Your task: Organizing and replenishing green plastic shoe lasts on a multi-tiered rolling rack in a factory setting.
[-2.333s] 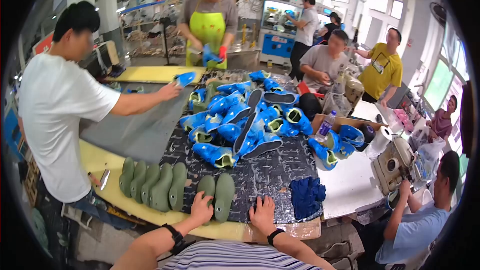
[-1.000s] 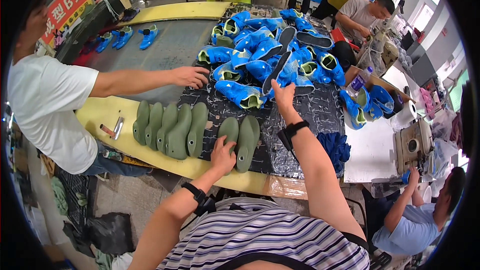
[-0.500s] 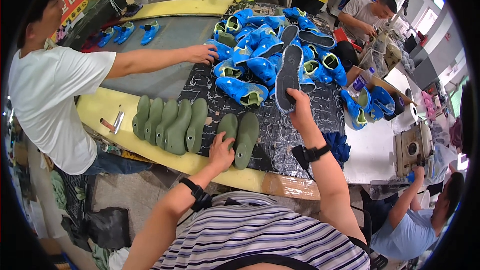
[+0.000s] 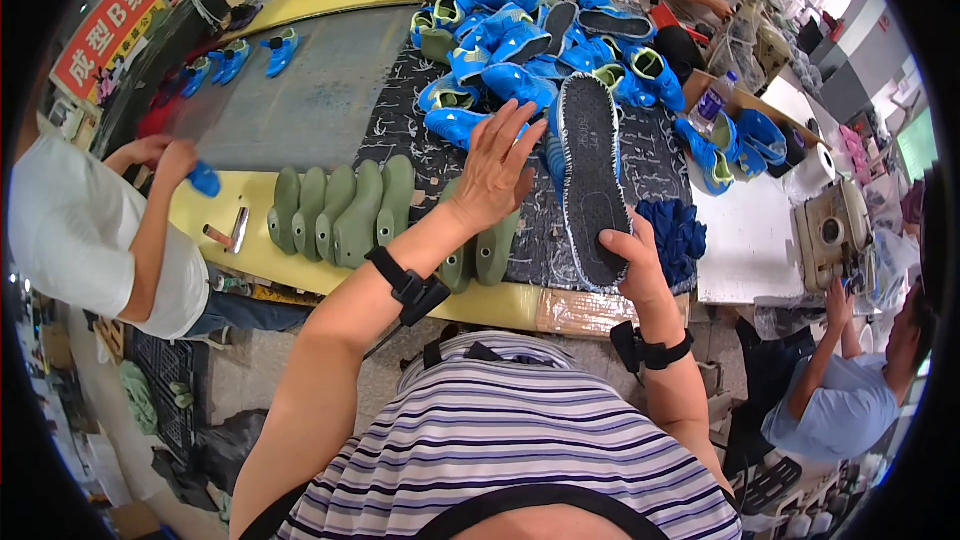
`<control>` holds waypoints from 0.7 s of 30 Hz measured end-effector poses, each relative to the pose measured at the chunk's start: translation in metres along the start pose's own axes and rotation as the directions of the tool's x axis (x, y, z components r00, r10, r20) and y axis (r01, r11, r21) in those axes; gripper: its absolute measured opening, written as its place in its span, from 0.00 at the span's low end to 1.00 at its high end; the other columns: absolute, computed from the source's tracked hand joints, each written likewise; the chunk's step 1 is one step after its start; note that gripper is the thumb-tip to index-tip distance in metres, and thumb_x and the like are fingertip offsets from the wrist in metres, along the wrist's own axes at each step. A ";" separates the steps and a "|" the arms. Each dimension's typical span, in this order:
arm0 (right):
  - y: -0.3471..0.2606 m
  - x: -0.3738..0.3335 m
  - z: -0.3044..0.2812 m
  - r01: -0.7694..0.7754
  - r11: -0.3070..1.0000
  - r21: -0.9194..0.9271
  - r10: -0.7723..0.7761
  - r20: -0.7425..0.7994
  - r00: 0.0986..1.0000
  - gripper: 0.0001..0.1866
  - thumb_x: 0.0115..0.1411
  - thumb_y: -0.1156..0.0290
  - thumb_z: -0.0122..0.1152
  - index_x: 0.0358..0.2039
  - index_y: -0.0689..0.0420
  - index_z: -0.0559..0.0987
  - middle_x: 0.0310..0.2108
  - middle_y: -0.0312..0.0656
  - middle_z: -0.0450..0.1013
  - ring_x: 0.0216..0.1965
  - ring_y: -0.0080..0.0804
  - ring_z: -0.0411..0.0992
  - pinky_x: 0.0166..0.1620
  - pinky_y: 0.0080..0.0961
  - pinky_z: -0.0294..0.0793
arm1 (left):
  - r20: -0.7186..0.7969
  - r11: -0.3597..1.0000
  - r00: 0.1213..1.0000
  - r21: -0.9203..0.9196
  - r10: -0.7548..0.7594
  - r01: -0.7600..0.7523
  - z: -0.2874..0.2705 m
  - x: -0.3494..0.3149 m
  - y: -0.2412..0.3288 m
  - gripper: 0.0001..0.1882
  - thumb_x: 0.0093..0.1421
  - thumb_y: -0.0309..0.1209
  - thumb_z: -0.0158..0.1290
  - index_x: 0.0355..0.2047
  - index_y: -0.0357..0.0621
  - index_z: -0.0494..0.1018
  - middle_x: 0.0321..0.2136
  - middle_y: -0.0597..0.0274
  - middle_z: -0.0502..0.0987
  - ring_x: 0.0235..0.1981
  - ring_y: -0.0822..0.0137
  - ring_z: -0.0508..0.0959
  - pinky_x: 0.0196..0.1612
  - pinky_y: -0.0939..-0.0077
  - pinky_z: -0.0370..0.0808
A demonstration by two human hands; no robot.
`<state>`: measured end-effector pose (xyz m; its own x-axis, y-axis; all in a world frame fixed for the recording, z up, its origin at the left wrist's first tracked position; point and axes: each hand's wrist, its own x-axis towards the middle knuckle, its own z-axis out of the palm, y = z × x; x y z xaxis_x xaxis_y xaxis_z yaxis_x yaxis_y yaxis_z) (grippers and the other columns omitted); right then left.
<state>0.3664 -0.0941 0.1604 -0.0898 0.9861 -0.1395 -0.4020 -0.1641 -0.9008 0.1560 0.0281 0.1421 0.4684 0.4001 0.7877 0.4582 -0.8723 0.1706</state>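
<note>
My right hand [image 4: 640, 262] grips the heel end of a blue shoe upper [image 4: 592, 180], thumb on its dark, stitched underside, which faces up. Beside its left edge, my left hand [image 4: 495, 168] is open with fingers stretched toward the shoe; whether they touch it I cannot tell. Below that hand, two green shoe lasts [image 4: 494, 252] lie partly hidden by my left wrist. More green lasts [image 4: 357, 215] stand in a row to the left. Beyond my hands is a heap of blue shoe uppers [image 4: 500, 35] on the dark, thread-strewn table cover [image 4: 395, 110].
At left, a co-worker in white [image 4: 120, 225] handles a small blue shoe [image 4: 204, 178] beside a metal tool [image 4: 238, 232]. To the right are a bottle [image 4: 712, 100], more blue uppers [image 4: 760, 138], dark blue cloth [image 4: 672, 240] and a sewing machine [image 4: 832, 232]. Other people work around the table.
My left hand has left the green last and risen toward the shoe. My right hand has drawn the shoe nearer. The left co-worker's arm has pulled back from the heap with a blue shoe.
</note>
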 end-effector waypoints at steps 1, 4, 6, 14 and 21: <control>0.001 -0.005 -0.002 -0.016 1.000 -0.004 0.016 0.008 1.000 0.29 0.49 0.74 0.56 0.54 0.68 0.67 0.44 0.45 0.73 0.43 0.30 0.72 0.48 0.23 0.70 | -0.003 0.999 0.999 0.020 0.048 -0.048 0.001 0.001 0.001 0.44 0.41 0.19 0.59 0.60 0.42 0.54 0.60 0.47 0.57 0.61 0.46 0.57 0.57 0.50 0.57; 0.001 -0.014 -0.012 -0.095 0.995 0.031 0.093 0.064 0.994 0.28 0.49 0.74 0.55 0.53 0.68 0.68 0.42 0.45 0.74 0.38 0.30 0.74 0.43 0.23 0.73 | -0.036 0.989 0.988 0.006 0.151 -0.151 -0.004 0.009 0.002 0.39 0.43 0.20 0.55 0.59 0.47 0.59 0.60 0.55 0.59 0.61 0.49 0.59 0.57 0.53 0.59; 0.001 -0.019 -0.028 -0.181 0.979 0.094 0.171 0.109 0.979 0.27 0.49 0.74 0.54 0.52 0.67 0.69 0.41 0.45 0.75 0.37 0.30 0.75 0.42 0.22 0.74 | 0.028 0.958 0.958 0.030 0.284 -0.285 -0.006 0.017 0.007 0.35 0.45 0.22 0.55 0.57 0.47 0.62 0.57 0.55 0.63 0.58 0.50 0.63 0.55 0.54 0.62; 0.030 0.000 -0.074 -0.035 0.915 0.403 -0.015 0.121 0.993 0.33 0.64 0.49 0.41 0.49 0.73 0.68 0.34 0.56 0.74 0.32 0.40 0.76 0.32 0.30 0.76 | 0.599 0.660 0.615 -0.182 -0.513 0.729 0.040 -0.042 0.047 0.13 0.47 0.28 0.54 0.32 0.31 0.74 0.25 0.38 0.76 0.31 0.43 0.78 0.35 0.57 0.73; 0.064 -0.005 -0.028 0.187 0.499 -0.846 -0.474 -0.086 0.876 0.40 0.46 0.71 0.63 0.60 0.64 0.58 0.56 0.58 0.59 0.59 0.50 0.59 0.60 0.35 0.58 | 0.831 0.330 0.264 -0.103 -0.489 0.938 0.076 -0.056 0.067 0.16 0.47 0.29 0.55 0.33 0.27 0.73 0.26 0.39 0.77 0.30 0.41 0.79 0.36 0.59 0.76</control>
<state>0.3672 -0.1090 0.0922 0.1904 0.9441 0.2692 0.5538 0.1231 -0.8235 0.2181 -0.0314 0.0645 0.5272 0.7660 -0.3679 0.5131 0.0582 0.8563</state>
